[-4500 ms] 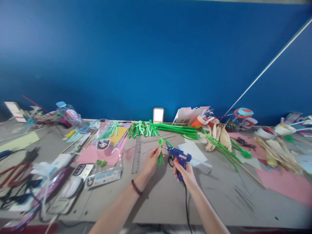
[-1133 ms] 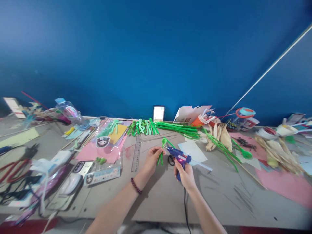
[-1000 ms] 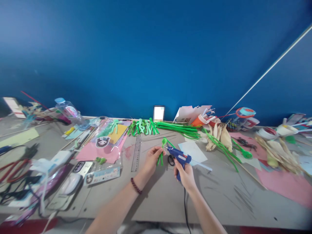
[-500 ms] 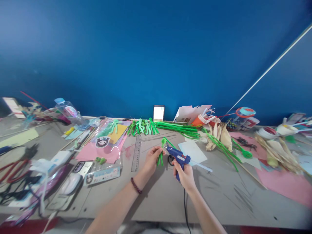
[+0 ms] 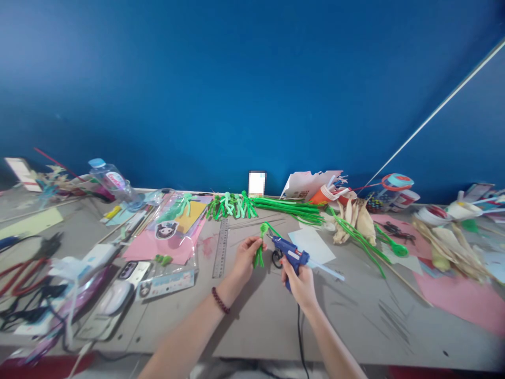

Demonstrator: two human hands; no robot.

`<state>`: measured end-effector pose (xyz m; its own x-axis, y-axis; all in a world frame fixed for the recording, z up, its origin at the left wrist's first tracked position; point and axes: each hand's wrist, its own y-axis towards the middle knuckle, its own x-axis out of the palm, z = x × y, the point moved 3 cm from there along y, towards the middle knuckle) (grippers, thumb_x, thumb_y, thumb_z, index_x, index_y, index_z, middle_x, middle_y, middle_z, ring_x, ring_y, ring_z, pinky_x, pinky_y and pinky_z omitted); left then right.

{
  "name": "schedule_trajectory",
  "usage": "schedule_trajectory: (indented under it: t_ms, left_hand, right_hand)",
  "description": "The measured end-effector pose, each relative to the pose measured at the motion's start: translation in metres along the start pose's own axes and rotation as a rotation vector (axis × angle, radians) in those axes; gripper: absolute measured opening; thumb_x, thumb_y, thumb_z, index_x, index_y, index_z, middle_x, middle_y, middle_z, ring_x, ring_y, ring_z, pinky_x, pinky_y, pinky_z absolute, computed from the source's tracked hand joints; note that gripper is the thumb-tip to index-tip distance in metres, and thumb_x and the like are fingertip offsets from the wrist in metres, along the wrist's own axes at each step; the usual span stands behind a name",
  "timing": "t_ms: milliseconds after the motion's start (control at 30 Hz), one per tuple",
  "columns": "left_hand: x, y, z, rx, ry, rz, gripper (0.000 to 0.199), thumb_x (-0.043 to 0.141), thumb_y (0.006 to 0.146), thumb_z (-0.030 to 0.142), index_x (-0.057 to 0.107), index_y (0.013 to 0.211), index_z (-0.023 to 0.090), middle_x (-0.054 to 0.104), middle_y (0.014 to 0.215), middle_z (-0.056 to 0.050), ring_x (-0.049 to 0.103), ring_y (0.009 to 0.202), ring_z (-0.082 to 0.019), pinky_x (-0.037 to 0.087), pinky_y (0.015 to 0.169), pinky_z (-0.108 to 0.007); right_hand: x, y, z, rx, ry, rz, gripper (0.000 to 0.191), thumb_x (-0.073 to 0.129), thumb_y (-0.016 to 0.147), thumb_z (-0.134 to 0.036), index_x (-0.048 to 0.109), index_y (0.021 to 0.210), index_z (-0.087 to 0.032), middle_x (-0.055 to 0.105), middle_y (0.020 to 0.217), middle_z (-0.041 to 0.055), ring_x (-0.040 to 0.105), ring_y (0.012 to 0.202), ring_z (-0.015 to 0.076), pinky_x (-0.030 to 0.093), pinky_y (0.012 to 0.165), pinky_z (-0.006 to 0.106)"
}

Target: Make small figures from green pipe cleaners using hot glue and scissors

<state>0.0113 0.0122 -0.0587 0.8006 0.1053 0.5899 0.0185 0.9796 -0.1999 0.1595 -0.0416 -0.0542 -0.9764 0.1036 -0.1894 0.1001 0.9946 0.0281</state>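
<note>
A small green pipe-cleaner figure (image 5: 263, 229) is pinched in my left hand (image 5: 246, 258), its round top above the fingers and its strands hanging below. My right hand (image 5: 299, 281) is wrapped round the handle of a blue hot glue gun (image 5: 291, 253). The gun's metal tip points up and left, slightly apart from the figure, and a clear glue stick (image 5: 326, 269) sticks out of its back. Beyond my hands lie several finished-looking green figures (image 5: 231, 205) and a bundle of loose green pipe cleaners (image 5: 290, 208).
A clear ruler (image 5: 221, 247) lies left of my hands, with pink paper (image 5: 136, 247) farther left. White paper (image 5: 315, 246) is behind the glue gun. Dried husks (image 5: 357, 223) lie to the right. The gun's black cord (image 5: 301, 337) runs off the front edge. A phone (image 5: 257, 183) leans on the wall.
The glue gun has drawn back slightly to the right, so its tip is now a little apart from the green figure. The figure has shifted slightly left in my left hand.
</note>
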Motion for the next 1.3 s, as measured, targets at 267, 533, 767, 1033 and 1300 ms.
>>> schedule_trajectory:
  t_ms: [267,533,767,1033,1300]
  left_hand:
    - [-0.001,0.000,-0.001,-0.008,0.016,0.013,0.027,0.077,0.060,0.033,0.062,0.072,0.014,0.063,0.059,0.000,0.057,0.056,-0.010,0.040,0.056,-0.020]
    - [-0.001,0.001,0.000,-0.034,-0.068,-0.003,0.028,0.078,0.059,0.032,0.062,0.071,0.014,0.063,0.060,0.000,0.058,0.056,-0.010,0.042,0.056,-0.021]
    - [-0.006,0.005,0.000,-0.050,-0.121,0.045,0.031,0.080,0.057,0.031,0.059,0.074,0.015,0.063,0.060,0.001,0.059,0.055,-0.010,0.045,0.058,-0.021]
    - [-0.009,0.008,0.014,0.013,-0.129,-0.007,0.027,0.077,0.062,0.029,0.059,0.077,0.015,0.063,0.064,0.002,0.059,0.057,-0.010,0.044,0.054,-0.019]
    - [-0.016,0.016,0.013,-0.014,-0.203,-0.029,0.024,0.079,0.059,0.023,0.065,0.077,0.014,0.065,0.066,0.000,0.060,0.061,-0.009,0.045,0.054,-0.017]
  right_hand:
    - [0.003,-0.001,0.002,0.141,0.203,-0.012,0.047,0.056,0.075,-0.061,0.058,0.071,-0.014,0.051,0.043,-0.0022,0.043,0.031,0.0082,0.033,0.029,0.017]
    - [-0.004,0.002,0.000,0.172,0.266,0.008,0.049,0.056,0.072,-0.064,0.056,0.070,-0.014,0.052,0.045,-0.0014,0.046,0.033,0.0096,0.036,0.028,0.018]
    - [-0.061,0.011,0.005,0.359,0.252,0.115,0.060,0.041,0.073,-0.074,0.055,0.066,-0.016,0.057,0.047,0.0033,0.049,0.034,0.0136,0.035,0.028,0.022]
    - [-0.135,0.016,0.025,0.408,-0.647,0.049,0.061,0.026,0.085,-0.061,0.056,0.053,-0.019,0.063,0.054,0.0094,0.063,0.059,0.0237,0.045,0.054,0.029]
    - [-0.129,0.019,0.030,0.466,-1.091,-0.128,0.060,0.017,0.094,-0.041,0.069,0.089,-0.012,0.069,0.085,0.0185,0.066,0.088,0.0280,0.046,0.076,0.035]
